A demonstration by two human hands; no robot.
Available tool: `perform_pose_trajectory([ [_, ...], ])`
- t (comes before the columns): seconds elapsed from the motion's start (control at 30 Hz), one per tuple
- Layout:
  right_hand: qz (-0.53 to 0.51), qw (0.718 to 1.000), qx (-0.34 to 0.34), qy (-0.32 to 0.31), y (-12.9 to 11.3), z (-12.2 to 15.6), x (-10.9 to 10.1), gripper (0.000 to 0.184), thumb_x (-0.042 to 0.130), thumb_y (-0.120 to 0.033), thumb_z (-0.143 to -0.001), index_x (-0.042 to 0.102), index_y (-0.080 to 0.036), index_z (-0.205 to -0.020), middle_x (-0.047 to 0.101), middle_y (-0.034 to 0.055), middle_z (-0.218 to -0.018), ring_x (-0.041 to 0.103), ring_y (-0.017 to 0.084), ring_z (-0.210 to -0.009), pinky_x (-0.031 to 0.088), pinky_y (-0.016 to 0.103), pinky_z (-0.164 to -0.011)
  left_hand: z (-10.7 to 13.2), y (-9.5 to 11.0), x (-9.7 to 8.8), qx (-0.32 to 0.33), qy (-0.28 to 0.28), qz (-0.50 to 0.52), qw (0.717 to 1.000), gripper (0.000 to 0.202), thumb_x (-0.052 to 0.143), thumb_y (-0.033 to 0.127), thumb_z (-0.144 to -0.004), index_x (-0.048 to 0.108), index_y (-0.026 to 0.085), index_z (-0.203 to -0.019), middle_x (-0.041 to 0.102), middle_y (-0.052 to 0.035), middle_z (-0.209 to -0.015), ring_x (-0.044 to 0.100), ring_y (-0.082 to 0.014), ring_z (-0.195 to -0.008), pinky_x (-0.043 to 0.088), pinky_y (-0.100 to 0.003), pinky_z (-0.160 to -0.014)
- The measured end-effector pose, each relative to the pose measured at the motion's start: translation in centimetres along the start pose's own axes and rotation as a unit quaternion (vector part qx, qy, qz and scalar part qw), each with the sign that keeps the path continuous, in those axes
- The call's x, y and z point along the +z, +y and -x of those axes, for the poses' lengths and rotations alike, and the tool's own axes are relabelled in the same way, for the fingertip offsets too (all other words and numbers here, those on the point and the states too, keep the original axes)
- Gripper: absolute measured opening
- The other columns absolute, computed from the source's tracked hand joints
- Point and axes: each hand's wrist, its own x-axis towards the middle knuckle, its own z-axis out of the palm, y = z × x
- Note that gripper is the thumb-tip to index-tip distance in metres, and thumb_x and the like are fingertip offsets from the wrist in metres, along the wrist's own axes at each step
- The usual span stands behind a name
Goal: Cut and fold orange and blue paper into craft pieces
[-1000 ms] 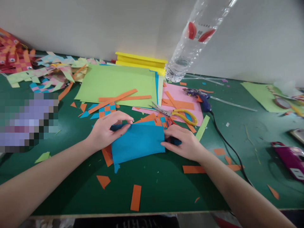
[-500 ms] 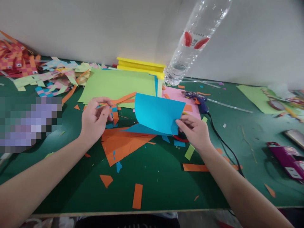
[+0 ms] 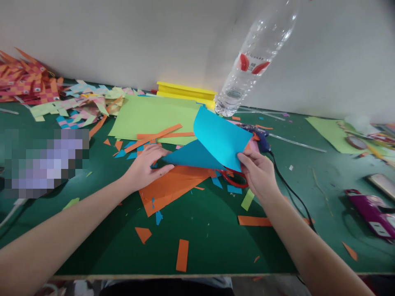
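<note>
Green tabletop, strewn with orange paper scraps, meets plain pale wall. Clear plastic bottle with red-and-white label near wall, slanted in view; contents hard to make out. Yellow ridged strip behind light-green paper sheets. Bright-blue bent paper sheet raised mid-table, partly over flat orange paper sheet. Right hand pinches its right corner, thumb against fingers. Left hand around its left point, thumb and fingers apart; cannot tell whether gripping.
</note>
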Motion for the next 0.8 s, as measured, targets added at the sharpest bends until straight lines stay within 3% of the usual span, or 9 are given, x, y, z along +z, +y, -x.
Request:
perform_pose_trajectory([
  [0.1, -0.013, 1.0, 0.011, 0.0, -0.3, 0.0, 0.2, 0.023, 0.078, -0.035, -0.063, 0.062, -0.021, -0.071, 0.052, -0.0057, -0.05, 0.048, 0.008, -0.042, 0.041, 0.023, -0.039, 0.0, -0.2, 0.2, 0.003, 0.006, 0.023, 1.0, 0.019, 0.056, 0.036, -0.088, 0.062, 0.02, -0.081, 0.068, -0.0049, -0.082, 0.062, -0.0209, -0.088, 0.05, -0.037, -0.084],
  [0.2, -0.017, 1.0, 0.003, -0.013, -0.4, 0.1, 0.1, 0.02, 0.077, -0.033, -0.066, 0.062, -0.021, -0.07, 0.053, -0.0058, -0.05, 0.05, 0.008, -0.042, 0.042, 0.022, -0.04, 0.1, -0.2, 0.0, -0.027, 0.03, 0.038, 0.998, 0.022, 0.056, 0.037, -0.088, 0.061, 0.019, -0.076, 0.067, -0.0039, -0.077, 0.063, -0.0191, -0.079, 0.051, -0.033, -0.076],
  [0.3, -0.009, 0.999, -0.017, -0.049, -0.6, 0.3, 0.0, 0.019, 0.074, -0.033, -0.071, 0.06, -0.021, -0.068, 0.056, -0.0045, -0.051, 0.054, 0.01, -0.044, 0.047, 0.025, -0.044, 0.1, -0.1, -0.2, -0.113, 0.056, 0.081, 0.989, 0.024, 0.057, 0.041, -0.086, 0.063, 0.019, -0.077, 0.067, -0.0029, -0.076, 0.061, -0.0161, -0.068, 0.05, -0.028, -0.061],
  [0.43, 0.037, 0.996, -0.033, -0.076, -1.3, 1.0, 0.1, 0.016, 0.07, -0.033, -0.076, 0.061, -0.021, -0.071, 0.062, -0.0018, -0.054, 0.06, 0.013, -0.05, 0.052, 0.029, -0.052, 0.0, -0.2, -0.2, -0.198, 0.079, 0.207, 0.955, 0.025, 0.061, 0.043, -0.083, 0.067, 0.019, -0.083, 0.064, -0.0004, -0.066, 0.057, -0.0125, -0.055, 0.049, -0.024, -0.051],
  [0.57, 0.079, 0.993, -0.049, -0.073, -2.0, 1.4, 0.4, 0.015, 0.068, -0.033, -0.08, 0.062, -0.021, -0.074, 0.066, -0.0001, -0.058, 0.063, 0.014, -0.054, 0.054, 0.031, -0.056, 0.1, -1.0, 0.1, -0.235, 0.101, 0.292, 0.922, 0.022, 0.063, 0.041, -0.083, 0.068, 0.02, -0.088, 0.063, 0.0005, -0.063, 0.056, -0.0114, -0.054, 0.051, -0.025, -0.052],
  [0.8, 0.07, 0.993, -0.054, -0.079, -2.7, 1.1, 0.8, 0.014, 0.068, -0.035, -0.08, 0.063, -0.022, -0.075, 0.066, -0.0002, -0.06, 0.063, 0.016, -0.055, 0.055, 0.034, -0.059, 0.0, -1.2, 0.1, -0.265, 0.105, 0.36, 0.888, 0.024, 0.065, 0.037, -0.083, 0.067, 0.019, -0.1, 0.065, -0.0004, -0.063, 0.059, -0.0122, -0.052, 0.053, -0.026, -0.05],
])
